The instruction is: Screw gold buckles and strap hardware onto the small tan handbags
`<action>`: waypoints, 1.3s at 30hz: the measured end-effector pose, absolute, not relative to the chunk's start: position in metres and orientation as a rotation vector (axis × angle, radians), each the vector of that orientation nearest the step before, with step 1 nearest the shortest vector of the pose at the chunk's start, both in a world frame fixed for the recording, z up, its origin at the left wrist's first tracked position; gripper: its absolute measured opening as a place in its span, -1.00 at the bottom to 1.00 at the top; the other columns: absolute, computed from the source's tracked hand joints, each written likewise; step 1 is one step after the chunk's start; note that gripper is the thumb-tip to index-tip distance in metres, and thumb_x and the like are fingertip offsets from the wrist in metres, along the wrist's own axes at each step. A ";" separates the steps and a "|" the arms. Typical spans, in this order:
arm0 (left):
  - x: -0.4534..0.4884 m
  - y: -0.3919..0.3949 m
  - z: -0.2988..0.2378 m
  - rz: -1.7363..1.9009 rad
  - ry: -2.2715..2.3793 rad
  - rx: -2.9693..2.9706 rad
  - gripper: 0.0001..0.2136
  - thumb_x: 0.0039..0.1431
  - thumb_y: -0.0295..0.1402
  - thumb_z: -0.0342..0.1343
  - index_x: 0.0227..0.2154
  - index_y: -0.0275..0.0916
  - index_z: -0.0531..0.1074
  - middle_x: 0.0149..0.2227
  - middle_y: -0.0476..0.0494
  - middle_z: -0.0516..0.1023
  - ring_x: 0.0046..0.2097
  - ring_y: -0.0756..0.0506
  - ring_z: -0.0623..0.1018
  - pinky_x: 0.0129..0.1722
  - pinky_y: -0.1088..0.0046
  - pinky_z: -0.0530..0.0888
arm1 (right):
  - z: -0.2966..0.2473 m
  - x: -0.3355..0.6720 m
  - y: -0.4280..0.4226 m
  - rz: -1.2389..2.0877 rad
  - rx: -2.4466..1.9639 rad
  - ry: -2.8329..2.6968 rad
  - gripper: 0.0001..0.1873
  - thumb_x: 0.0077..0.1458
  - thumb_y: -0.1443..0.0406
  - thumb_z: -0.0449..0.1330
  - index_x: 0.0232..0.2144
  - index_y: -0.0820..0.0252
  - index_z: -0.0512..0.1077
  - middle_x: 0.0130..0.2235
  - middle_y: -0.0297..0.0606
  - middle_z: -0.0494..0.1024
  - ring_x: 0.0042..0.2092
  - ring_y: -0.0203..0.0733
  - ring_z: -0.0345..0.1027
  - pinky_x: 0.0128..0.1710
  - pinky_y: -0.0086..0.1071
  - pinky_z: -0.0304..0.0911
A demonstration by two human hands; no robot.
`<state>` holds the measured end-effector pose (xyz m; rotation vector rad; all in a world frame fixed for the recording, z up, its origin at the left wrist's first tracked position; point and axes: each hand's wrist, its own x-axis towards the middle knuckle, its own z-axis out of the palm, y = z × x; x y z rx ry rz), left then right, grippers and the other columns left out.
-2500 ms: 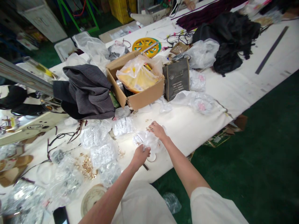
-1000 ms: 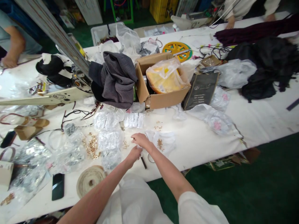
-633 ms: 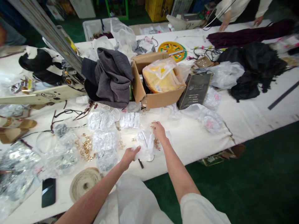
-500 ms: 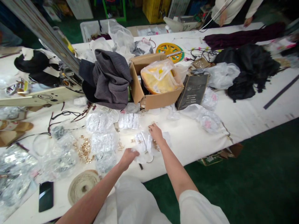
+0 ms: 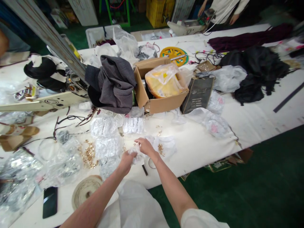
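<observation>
My left hand [image 5: 127, 160] is closed round a crumpled clear plastic bag [image 5: 136, 155] near the table's front edge. My right hand [image 5: 144, 146] meets it from the right, fingers pinched at the bag's top; what they pinch is too small to make out. Just right of the hands lies a flat plastic bag with small gold metal pieces [image 5: 162, 148] on it. A metal ring [image 5: 150, 163] and a short dark stick [image 5: 144, 169] lie on the white table [image 5: 201, 145] below my hands.
Several bags of white parts [image 5: 104, 126] and loose gold fittings [image 5: 89, 155] lie left of my hands. Behind stand a cardboard box [image 5: 159, 101] with a yellow-filled bag, grey cloth [image 5: 116, 82] and a dark paper bag [image 5: 198, 95]. A tape roll [image 5: 84, 191] and phone [image 5: 49, 202] lie front left. Other people work at the far edge.
My right hand has come back from the gold pieces on the flat bag to the crumpled bag. My left hand has closed on that bag and lifted it slightly.
</observation>
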<state>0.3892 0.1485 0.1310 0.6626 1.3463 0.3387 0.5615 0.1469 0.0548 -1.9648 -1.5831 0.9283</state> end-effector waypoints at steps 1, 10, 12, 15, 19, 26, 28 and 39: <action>0.387 0.152 0.130 0.350 1.362 0.652 -0.67 -0.14 -0.23 0.30 -0.29 -0.32 0.57 -0.38 -0.11 0.60 -0.36 -0.09 0.54 -0.39 0.45 0.43 | 0.053 0.565 0.152 0.903 -1.988 -1.557 -0.80 0.28 0.28 0.29 -0.09 -0.02 0.67 -0.09 -0.29 0.69 -0.11 -0.14 0.56 0.00 -0.39 0.46; 0.369 0.157 0.125 0.326 1.465 0.565 -0.79 -0.14 -0.26 0.26 -0.46 -0.19 0.36 -0.57 0.05 0.35 -0.57 0.01 0.32 -0.60 0.48 0.31 | 0.014 0.659 0.252 0.626 -2.293 -1.295 -0.56 0.36 0.36 0.14 0.24 0.14 0.49 0.24 -0.05 0.45 0.13 -0.05 0.46 0.21 -0.29 0.35; 0.367 0.154 0.126 0.321 1.462 0.590 -0.78 -0.12 -0.26 0.29 -0.43 -0.20 0.39 -0.56 0.05 0.37 -0.55 0.00 0.35 -0.59 0.49 0.31 | 0.005 0.659 0.263 0.635 -2.296 -1.324 -0.73 0.33 0.31 0.23 0.05 0.14 0.58 0.14 -0.09 0.51 0.08 -0.06 0.47 0.15 -0.32 0.36; 0.362 0.155 0.126 0.330 1.465 0.621 -0.75 -0.09 -0.24 0.31 -0.38 -0.24 0.47 -0.51 0.00 0.44 -0.52 -0.02 0.40 -0.58 0.50 0.32 | -0.005 0.660 0.263 0.612 -2.346 -1.293 -0.86 0.33 0.27 0.25 -0.14 0.20 0.58 0.05 -0.06 0.55 -0.02 -0.05 0.48 0.06 -0.29 0.38; 0.350 0.162 0.120 0.352 1.494 0.618 -0.72 -0.08 -0.23 0.32 -0.32 -0.25 0.50 -0.47 -0.02 0.46 -0.48 -0.03 0.42 -0.56 0.49 0.33 | -0.009 0.680 0.247 0.602 -2.411 -1.225 -0.87 0.32 0.27 0.25 -0.26 0.19 0.57 -0.07 -0.08 0.62 -0.11 -0.07 0.49 -0.02 -0.31 0.37; 0.349 0.157 0.106 0.293 1.526 0.603 -0.68 -0.14 -0.22 0.34 -0.32 -0.24 0.47 -0.48 -0.02 0.46 -0.48 -0.04 0.42 -0.57 0.50 0.30 | -0.006 0.693 0.245 0.561 -2.379 -1.206 -0.54 0.32 0.39 0.09 0.19 0.15 0.55 -0.02 -0.12 0.68 -0.02 -0.04 0.53 0.05 -0.31 0.38; 0.354 0.155 0.106 0.270 1.516 0.621 -0.69 -0.15 -0.23 0.32 -0.32 -0.24 0.47 -0.48 -0.02 0.47 -0.50 -0.03 0.41 -0.58 0.50 0.28 | -0.007 0.684 0.259 0.562 -2.330 -1.244 -0.52 0.35 0.39 0.06 0.20 0.10 0.57 0.09 -0.13 0.66 0.07 -0.07 0.51 0.14 -0.34 0.36; 0.351 0.171 0.121 0.286 1.456 0.592 -0.70 -0.06 -0.15 0.33 -0.39 -0.20 0.40 -0.54 0.08 0.33 -0.53 0.01 0.33 -0.54 0.50 0.28 | -0.025 0.659 0.315 0.649 -2.521 -1.108 -0.67 0.40 0.13 0.21 -0.02 0.22 0.66 -0.06 0.09 0.69 0.01 0.10 0.58 0.02 -0.22 0.41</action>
